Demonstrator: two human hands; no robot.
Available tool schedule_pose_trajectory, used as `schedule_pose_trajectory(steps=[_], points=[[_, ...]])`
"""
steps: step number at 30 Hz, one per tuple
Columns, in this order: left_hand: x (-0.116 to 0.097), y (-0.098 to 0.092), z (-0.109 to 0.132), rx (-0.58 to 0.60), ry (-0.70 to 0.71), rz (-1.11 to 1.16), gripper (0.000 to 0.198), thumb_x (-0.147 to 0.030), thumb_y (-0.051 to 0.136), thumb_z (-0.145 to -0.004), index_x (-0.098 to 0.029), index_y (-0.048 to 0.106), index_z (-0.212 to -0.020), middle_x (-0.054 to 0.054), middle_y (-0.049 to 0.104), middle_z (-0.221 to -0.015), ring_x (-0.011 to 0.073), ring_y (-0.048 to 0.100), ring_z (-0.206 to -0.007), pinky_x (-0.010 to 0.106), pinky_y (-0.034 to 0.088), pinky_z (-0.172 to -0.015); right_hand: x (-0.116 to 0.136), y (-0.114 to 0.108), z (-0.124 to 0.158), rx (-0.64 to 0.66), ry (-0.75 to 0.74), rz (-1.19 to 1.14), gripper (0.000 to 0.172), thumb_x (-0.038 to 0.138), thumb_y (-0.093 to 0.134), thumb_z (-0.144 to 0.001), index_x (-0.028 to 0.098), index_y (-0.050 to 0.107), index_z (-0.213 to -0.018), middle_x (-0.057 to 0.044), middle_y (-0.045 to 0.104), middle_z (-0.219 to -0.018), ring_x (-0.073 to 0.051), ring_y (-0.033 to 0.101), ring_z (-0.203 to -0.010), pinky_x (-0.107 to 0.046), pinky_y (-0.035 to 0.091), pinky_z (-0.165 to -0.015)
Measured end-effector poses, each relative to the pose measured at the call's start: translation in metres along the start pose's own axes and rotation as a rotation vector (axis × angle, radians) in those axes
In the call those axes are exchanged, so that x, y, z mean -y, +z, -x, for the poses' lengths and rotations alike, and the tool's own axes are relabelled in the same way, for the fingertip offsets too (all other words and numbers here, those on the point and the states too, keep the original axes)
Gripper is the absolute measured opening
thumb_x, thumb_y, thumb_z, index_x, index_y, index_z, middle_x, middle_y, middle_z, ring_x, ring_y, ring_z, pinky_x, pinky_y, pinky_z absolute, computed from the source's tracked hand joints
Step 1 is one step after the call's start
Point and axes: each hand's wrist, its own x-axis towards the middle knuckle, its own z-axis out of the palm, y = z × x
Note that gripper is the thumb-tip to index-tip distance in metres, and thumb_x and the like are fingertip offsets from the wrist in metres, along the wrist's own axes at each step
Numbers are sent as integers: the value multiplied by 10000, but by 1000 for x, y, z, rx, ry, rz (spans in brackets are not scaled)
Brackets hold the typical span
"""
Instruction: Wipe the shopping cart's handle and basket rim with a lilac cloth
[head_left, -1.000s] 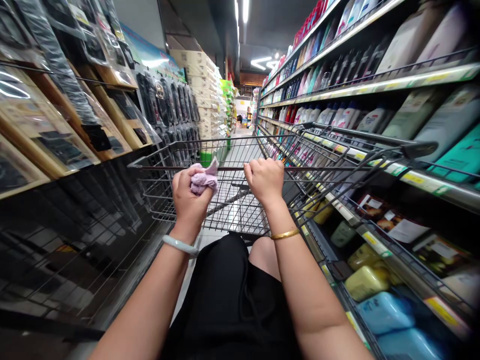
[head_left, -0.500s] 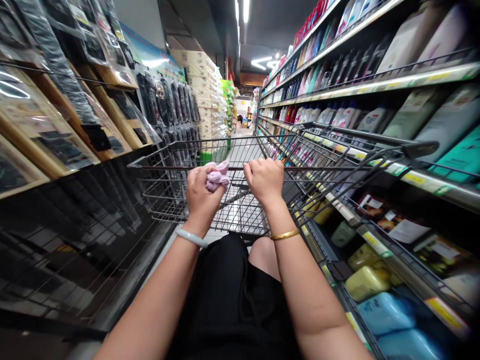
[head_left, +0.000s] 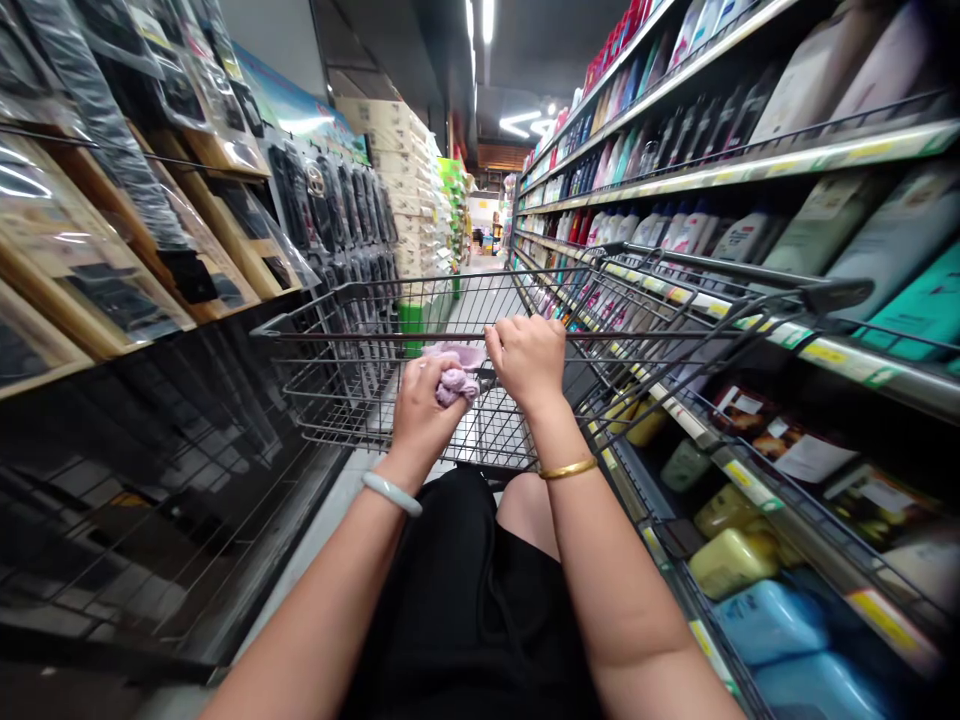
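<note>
A dark wire shopping cart (head_left: 360, 420) stands in front of me, with its brown handle bar (head_left: 337, 337) running across. My right hand (head_left: 527, 362) is closed around the bar, right of its middle; a gold bangle circles that wrist. Just below the bar and to the left, my left hand (head_left: 427, 402) is closed on a crumpled pale purple cloth (head_left: 456, 386). Part of the cloth sticks out past the fingers toward the bar. A pale bangle sits on the left wrist. The mesh floor of the cart shows between and beyond my hands.
Shelves of bottles (head_left: 739, 560) line the right side, close to the cart. Packaged boards (head_left: 82, 260) and hanging black goods (head_left: 330, 200) fill the left. Stacked cartons (head_left: 397, 150) stand farther along the left, and the aisle floor (head_left: 484, 290) runs ahead.
My left hand has come off the handle bar and moved right and down with the purple cloth, nearer my right hand. The right hand stays on the bar.
</note>
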Motion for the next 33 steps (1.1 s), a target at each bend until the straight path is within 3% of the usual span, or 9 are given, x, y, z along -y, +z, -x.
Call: schedule_pose_trajectory(steps=[8, 17, 19, 24, 30, 33], points=[[29, -20, -7, -256, -181, -123, 368, -222, 727, -744, -250, 662, -1105, 34, 614, -1143, 207, 592, -1090, 331, 460, -1012, -1, 2, 0, 3, 5, -8, 453, 444, 321, -1058, 211, 628, -821, -69, 693, -852, -217, 530, -853, -391, 212, -801], [25, 0, 16, 23, -141, -112, 349, -198, 694, -745, -267, 667, -1086, 50, 594, -1177, 244, 588, -1142, 383, 462, -1057, 0, 0, 0, 0, 4, -2, 435, 432, 341, -1055, 211, 632, -821, -70, 695, -855, -217, 526, -853, -393, 211, -797], [29, -2, 16, 18, -163, -124, 365, -200, 694, -742, -268, 672, -1100, 54, 596, -1187, 246, 588, -1141, 385, 460, -1061, -1, 1, 0, 5, 4, 4, 435, 437, 339, -1055, 214, 629, -821, -68, 692, -849, -218, 526, -853, -392, 213, -801], [45, -14, 11, -123, -284, -163, 404, -257, 703, -751, -271, 663, -1153, 57, 606, -1197, 239, 601, -1113, 381, 457, -1066, 0, 3, 0, -1, 0, -5, 439, 450, 340, -1053, 218, 632, -821, -69, 693, -854, -220, 525, -853, -390, 219, -806], [37, -6, 20, 119, -267, -232, 471, -235, 677, -737, -284, 659, -1206, 71, 580, -1213, 268, 604, -1119, 412, 491, -1015, 0, 2, 1, -5, 8, -13, 437, 439, 341, -1053, 213, 637, -826, -76, 693, -853, -223, 519, -857, -387, 220, -802], [36, -5, 19, 130, -259, -242, 459, -236, 669, -741, -288, 665, -1197, 69, 583, -1194, 268, 605, -1110, 413, 495, -1004, 0, 1, 0, 19, 4, -5, 438, 443, 329, -1054, 215, 636, -840, -76, 695, -866, -226, 523, -872, -386, 221, -809]])
